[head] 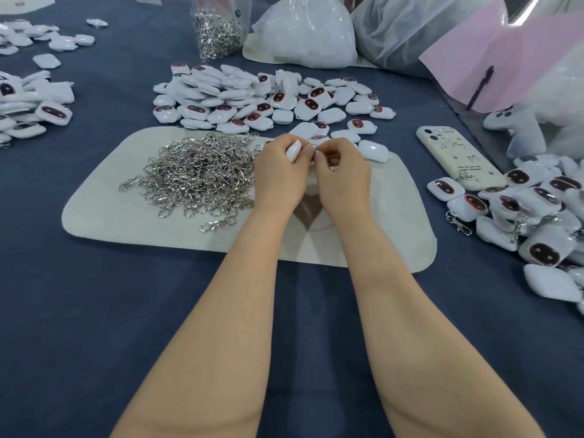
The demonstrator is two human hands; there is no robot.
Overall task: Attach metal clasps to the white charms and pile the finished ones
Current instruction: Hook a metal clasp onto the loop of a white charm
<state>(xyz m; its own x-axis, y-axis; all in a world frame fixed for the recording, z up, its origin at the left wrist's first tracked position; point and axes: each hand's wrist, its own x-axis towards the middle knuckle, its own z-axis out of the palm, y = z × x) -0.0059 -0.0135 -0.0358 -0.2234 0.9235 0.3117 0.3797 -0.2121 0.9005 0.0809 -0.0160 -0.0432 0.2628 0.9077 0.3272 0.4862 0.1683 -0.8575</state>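
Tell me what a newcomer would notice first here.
The left hand and right hand pinch a white charm at the centre, over a pale mat. A heap of metal clasps lies on the mat to their left. Loose charms crowd the blue table behind, a clasped pile at right.

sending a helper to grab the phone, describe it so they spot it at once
Find the pale felt mat in the middle of the blue table. Just beyond its far right corner lies the phone, back up. It is the one long cream slab with camera lenses, beside heaps of small white charms.
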